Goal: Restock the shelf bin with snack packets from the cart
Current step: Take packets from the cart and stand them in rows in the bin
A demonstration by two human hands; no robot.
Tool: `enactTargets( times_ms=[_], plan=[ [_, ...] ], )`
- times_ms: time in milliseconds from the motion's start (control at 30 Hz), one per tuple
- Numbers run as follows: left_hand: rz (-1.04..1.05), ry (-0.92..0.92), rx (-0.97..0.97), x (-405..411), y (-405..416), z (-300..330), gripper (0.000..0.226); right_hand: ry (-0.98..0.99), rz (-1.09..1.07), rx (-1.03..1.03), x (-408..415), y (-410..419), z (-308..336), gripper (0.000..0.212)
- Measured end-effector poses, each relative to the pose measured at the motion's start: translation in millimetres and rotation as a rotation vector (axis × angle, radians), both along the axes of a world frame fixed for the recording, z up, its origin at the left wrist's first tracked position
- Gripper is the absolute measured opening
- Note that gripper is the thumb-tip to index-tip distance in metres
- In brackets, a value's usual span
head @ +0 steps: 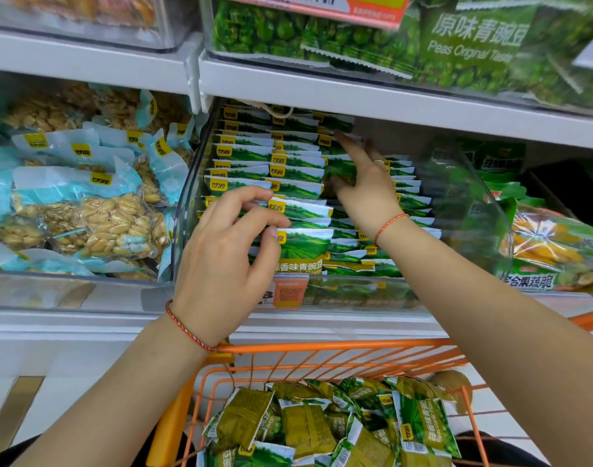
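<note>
Snack packets (pixel 300 214): three rows in bin (pixel 187 183); left hand (pixel 227 254) pinches one, right hand (pixel 362 183) spread.

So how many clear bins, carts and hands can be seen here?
Clear plastic shelf bins: 5
Orange wire cart: 1
Hands: 2, left hand, right hand
Total: 8
</note>
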State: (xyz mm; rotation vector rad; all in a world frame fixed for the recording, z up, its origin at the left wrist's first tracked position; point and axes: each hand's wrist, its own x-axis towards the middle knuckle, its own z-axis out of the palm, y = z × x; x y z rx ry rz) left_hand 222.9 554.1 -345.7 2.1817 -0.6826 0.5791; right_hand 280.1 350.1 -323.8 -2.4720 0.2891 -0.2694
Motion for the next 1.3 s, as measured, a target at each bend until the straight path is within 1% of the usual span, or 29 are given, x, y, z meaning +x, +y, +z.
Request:
enactTargets(
  times_ms=[67,133,267,367,400,467,533,567,633,667,700,733,767,800,833,867,900,967,1000,1033,1067,1100,1133,1200,1233,1300],
  plan=[
    [-0.014,0.012,-0.013,-1.0,2.3,1.2,0.023,-0.076,-0.015,0.073,-6.7,-2.9,3.5,0.064],
    [-0.021,0.038,-0.023,-5.7,6.1,6.1,0.022,-0.109,-0.003,0.095,-20.3,-7.3,7.8,0.06],
    [-0.072,0.095,-0.004,-30.1,10.4,28.2,0.021,-0.123,0.049,-0.027,-65.7,-14.3,23.1,0.036],
    [-0.137,0.088,0.078,-61.9,9.1,47.7,0.021,-0.266,0.09,-0.119,-110.7,-16.6,36.4,0.015],
    [-0.183,0.113,0.116,-73.2,6.7,52.8,0.021,-0.292,0.127,-0.15,-126.5,-16.7,40.5,0.014],
    [-0.321,0.216,0.26,-96.9,0.2,59.0,0.023,-0.264,0.257,-0.23,-158.2,-15.1,44.5,0.021],
    [-0.432,0.343,0.571,-117.3,-7.6,58.7,0.022,-0.143,0.409,-0.368,-185.2,-11.7,40.9,0.029],
    [-0.457,0.435,0.746,-125.1,-10.8,55.2,0.023,-0.037,0.465,-0.467,-195.8,-10.2,35.2,0.031],
    [-0.361,0.679,1.035,-135.5,-14.8,47.9,0.027,0.224,0.535,-0.657,-213.9,-9.7,19.4,0.026],
    [-0.299,0.783,1.162,-139.1,-15.7,42.3,0.029,0.374,0.553,-0.694,-221.9,-8.8,10.5,0.022],
    [-0.308,0.809,1.288,-140.1,-17.5,32.8,0.035,0.54,0.565,-0.692,-230.3,-6.4,0.2,0.021],
    [-0.353,0.829,1.399,-140.3,-19.7,21.1,0.048,0.684,0.577,-0.691,-237.6,-2.8,-11.0,0.024],
    [-0.38,0.85,1.494,-139.6,-21.6,7.1,0.065,0.785,0.587,-0.707,-242.7,1.5,-23.3,0.026],
    [-0.378,0.863,1.583,-140.8,-23.9,-2.8,0.077,0.839,0.598,-0.735,-246.4,6.3,-34.5,0.027],
    [-0.377,0.843,1.639,-141.5,-26.5,-11.8,0.08,0.861,0.604,-0.751,-248.3,11.0,-44.8,0.024],
    [-0.388,0.805,1.675,-143.0,-26.4,-17.9,0.077,0.871,0.609,-0.747,-249.4,15.7,-53.6,0.021],
    [-0.387,0.769,1.684,-144.4,-27.0,-21.7,0.069,0.877,0.609,-0.729,-249.7,19.8,-60.5,0.029],
    [-0.363,0.7,1.655,-144.4,-25.7,-31.3,0.053,0.921,0.56,-0.679,-250.9,23.7,-70.1,0.065],
    [-0.355,0.668,1.643,-141.6,-23.6,-37.4,0.052,0.944,0.539,-0.669,-251.5,25.3,-75.3,0.082],
    [-0.354,0.65,1.629,-139.2,-20.8,-41.4,0.055,0.949,0.535,-0.693,-252.5,27.1,-80.2,0.095],
    [-0.356,0.635,1.622,-136.8,-18.7,-44.1,0.06,0.941,0.549,-0.753,-253.9,29.6,-83.2,0.102],
    [-0.36,0.632,1.602,-133.7,-16.7,-47.0,0.063,0.927,0.574,-0.822,-254.5,32.0,-87.0,0.105],
    [-0.366,0.64,1.567,-131.2,-15.9,-47.2,0.066,0.917,0.612,-0.868,-255.3,34.7,-89.8,0.103],
    [-0.404,0.685,1.469,-127.9,-18.1,-44.3,0.062,0.901,0.651,-0.875,-255.2,37.9,-94.1,0.086],
    [-0.424,0.714,1.403,-127.9,-20.1,-42.5,0.052,0.885,0.655,-0.871,-255.4,38.8,-92.4,0.075],
    [-0.442,0.791,1.271,-129.5,-24.4,-40.4,0.022,0.838,0.629,-0.797,-254.8,36.1,-86.9,0.061]
  ],
)
